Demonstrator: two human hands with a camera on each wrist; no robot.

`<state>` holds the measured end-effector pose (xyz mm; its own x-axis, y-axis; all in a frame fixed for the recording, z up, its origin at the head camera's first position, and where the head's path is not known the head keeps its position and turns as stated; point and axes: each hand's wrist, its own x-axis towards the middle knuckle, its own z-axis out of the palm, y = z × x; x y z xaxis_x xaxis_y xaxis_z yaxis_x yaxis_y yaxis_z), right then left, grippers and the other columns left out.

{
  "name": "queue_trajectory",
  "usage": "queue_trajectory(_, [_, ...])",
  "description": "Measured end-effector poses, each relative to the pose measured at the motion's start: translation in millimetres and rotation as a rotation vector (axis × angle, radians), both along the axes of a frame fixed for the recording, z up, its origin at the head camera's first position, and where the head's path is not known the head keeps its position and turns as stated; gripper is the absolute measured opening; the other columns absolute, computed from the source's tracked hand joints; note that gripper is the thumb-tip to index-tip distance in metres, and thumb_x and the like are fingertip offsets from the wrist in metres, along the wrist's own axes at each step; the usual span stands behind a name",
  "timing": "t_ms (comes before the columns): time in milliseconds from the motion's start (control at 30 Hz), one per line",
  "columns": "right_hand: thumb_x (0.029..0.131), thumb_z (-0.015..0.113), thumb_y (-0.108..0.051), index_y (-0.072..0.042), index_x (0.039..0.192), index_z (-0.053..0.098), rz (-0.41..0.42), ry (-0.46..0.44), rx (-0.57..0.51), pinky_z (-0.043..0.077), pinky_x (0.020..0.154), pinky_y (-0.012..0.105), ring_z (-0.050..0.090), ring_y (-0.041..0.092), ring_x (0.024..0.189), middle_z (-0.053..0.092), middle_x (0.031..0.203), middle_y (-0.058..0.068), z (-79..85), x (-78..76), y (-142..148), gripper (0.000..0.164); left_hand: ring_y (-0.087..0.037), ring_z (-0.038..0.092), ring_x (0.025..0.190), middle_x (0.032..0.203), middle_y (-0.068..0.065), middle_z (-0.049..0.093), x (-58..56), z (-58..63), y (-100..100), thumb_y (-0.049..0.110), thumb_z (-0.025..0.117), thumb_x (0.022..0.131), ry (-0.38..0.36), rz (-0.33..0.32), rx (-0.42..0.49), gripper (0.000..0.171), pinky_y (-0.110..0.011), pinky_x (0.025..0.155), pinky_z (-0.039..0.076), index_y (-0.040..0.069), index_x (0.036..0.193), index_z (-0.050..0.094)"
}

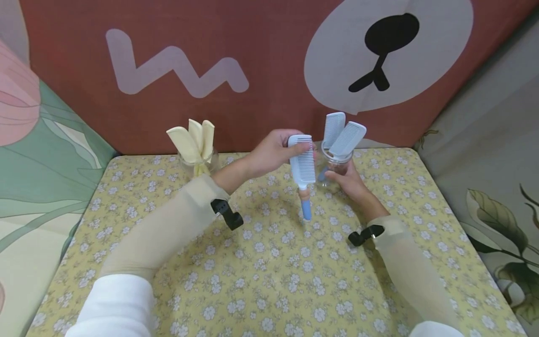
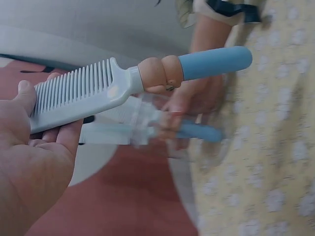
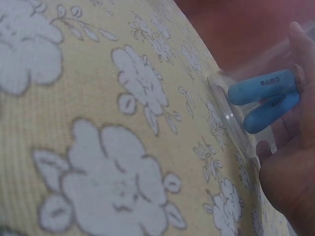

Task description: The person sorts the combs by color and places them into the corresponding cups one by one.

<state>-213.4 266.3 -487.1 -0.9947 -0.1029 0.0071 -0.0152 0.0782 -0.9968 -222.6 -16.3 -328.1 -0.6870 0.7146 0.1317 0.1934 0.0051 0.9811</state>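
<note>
My left hand [image 1: 273, 152] pinches a pale blue comb [image 1: 302, 161] by its toothed end, so the blue handle points down above the table. In the left wrist view, this comb [image 2: 81, 98] shows a brown bear-like figure between its teeth and its handle. Beside it, my right hand [image 1: 351, 182] grips a clear jar [image 1: 337, 158] standing on the table. Two similar combs [image 1: 348, 138] stand in that jar, teeth up and leaning. Through the jar wall, the right wrist view shows their blue handles [image 3: 261, 87] near the bottom.
At the back left, another clear jar [image 1: 214, 161] holds several cream-coloured combs or brushes [image 1: 185, 144], upright. A yellow floral cloth [image 1: 269, 281] covers the table. A red-brown printed backdrop [image 1: 269, 56] rises directly behind the table's far edge, with patterned fabric on both sides.
</note>
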Motion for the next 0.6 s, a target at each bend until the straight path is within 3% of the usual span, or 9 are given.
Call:
queue_trajectory(200, [0.097,0.067,-0.005,-0.027,0.157,0.022,0.009,-0.001,-0.015,0.02,0.122,0.051,0.03,0.033,0.149,0.033,0.161,0.012,-0.6,0.2,1.1,0.079,-0.019,0.072,0.104,0.115,-0.013,0.073,-11.1,25.6,6.4,0.014,0.059,0.105,0.055,0.027,-0.003,0.024,-0.033,0.089,0.057,-0.001,0.122,0.066])
queue_trajectory(433, [0.097,0.066,-0.004,-0.025,0.156,0.024,0.024,0.013,-0.018,0.028,0.119,0.047,0.035,0.033,0.145,0.039,0.157,0.012,-1.2,0.0,0.3,0.075,-0.019,0.072,0.1,0.111,-0.013,0.074,-23.3,40.5,17.2,0.012,0.059,0.104,0.14,0.037,0.024,0.024,-0.033,0.089,0.057,-0.004,0.122,0.065])
queue_trajectory(600, [0.098,0.067,-0.006,-0.025,0.156,0.023,0.025,0.006,-0.007,0.023,0.121,0.052,0.032,0.032,0.148,0.035,0.16,0.012,-0.2,1.4,-0.2,0.076,-0.019,0.072,0.099,0.112,-0.011,0.072,-28.5,51.5,25.3,0.011,0.06,0.104,0.197,0.046,0.025,0.023,-0.032,0.088,0.057,-0.003,0.121,0.064])
